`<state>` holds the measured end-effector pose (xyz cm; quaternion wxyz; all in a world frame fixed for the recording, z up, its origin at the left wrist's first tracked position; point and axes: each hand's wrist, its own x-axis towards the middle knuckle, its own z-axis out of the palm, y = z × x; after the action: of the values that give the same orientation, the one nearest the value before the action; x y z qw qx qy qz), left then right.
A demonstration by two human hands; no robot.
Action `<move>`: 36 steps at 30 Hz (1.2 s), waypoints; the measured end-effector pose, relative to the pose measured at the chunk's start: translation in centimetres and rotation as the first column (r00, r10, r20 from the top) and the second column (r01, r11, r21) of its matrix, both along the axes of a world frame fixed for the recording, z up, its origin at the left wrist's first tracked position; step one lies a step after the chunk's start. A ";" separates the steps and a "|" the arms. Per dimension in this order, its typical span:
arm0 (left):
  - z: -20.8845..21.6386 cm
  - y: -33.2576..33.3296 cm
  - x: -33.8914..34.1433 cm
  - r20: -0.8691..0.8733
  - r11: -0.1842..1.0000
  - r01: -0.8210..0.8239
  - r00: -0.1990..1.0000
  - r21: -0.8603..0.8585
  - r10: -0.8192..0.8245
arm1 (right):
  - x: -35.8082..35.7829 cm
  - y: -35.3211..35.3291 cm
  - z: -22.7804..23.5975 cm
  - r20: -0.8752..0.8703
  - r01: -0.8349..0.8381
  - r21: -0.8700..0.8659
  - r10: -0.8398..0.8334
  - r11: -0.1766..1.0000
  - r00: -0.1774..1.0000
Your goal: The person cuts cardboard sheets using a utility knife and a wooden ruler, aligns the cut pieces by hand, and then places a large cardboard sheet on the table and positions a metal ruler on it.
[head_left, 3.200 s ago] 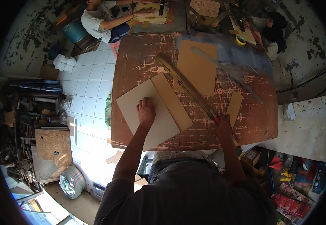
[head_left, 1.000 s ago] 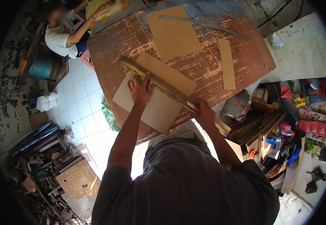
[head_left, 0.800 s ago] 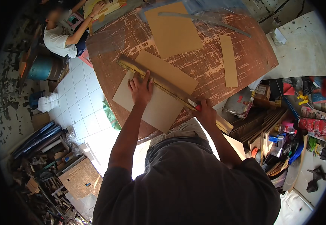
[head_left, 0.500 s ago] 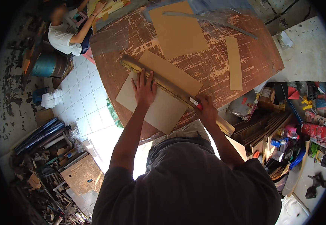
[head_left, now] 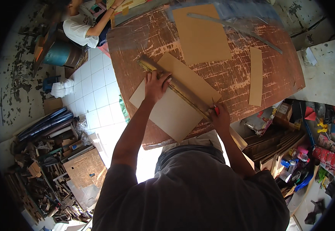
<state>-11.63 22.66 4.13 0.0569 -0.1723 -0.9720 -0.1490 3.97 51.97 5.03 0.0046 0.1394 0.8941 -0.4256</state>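
Observation:
My left hand [head_left: 156, 87] grips a long brass-coloured straightedge [head_left: 186, 96], fingers bent over one side and thumb at the other. The straightedge lies slantwise across cardboard: a greyish sheet [head_left: 167, 111] on its near side and a brown piece [head_left: 190, 77] on its far side. At the straightedge's lower right end, my right hand [head_left: 221, 117] is closed around a small red-handled knife [head_left: 216, 110], its thin blade pointing up and away from me. Whether the right fingers also touch the straightedge, I cannot tell.
On the scratched brown table [head_left: 152, 36] lie a large cardboard sheet [head_left: 204, 42], a narrow cardboard strip [head_left: 256, 77] and a curved grey metal strip [head_left: 238, 32]. Another person [head_left: 81, 29] works at the far left. Cluttered shelves [head_left: 286, 134] stand at right, scrap wood [head_left: 55, 173] at lower left.
The whole view has shifted, moving the table rightward. My left fingers, spread flat before, now bend around the straightedge. The knife has turned from alongside the straightedge to point away from me.

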 end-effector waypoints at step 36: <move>-0.4 0.3 -0.3 0.040 0.999 -0.040 0.998 -0.011 0.041 | -0.7 0.7 0.6 0.116 -0.005 -0.005 0.005 1.000 0.993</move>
<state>-11.93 23.00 3.72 0.0393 -0.1497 -0.9770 -0.1464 3.23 52.64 5.64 0.0579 0.1615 0.8917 -0.4189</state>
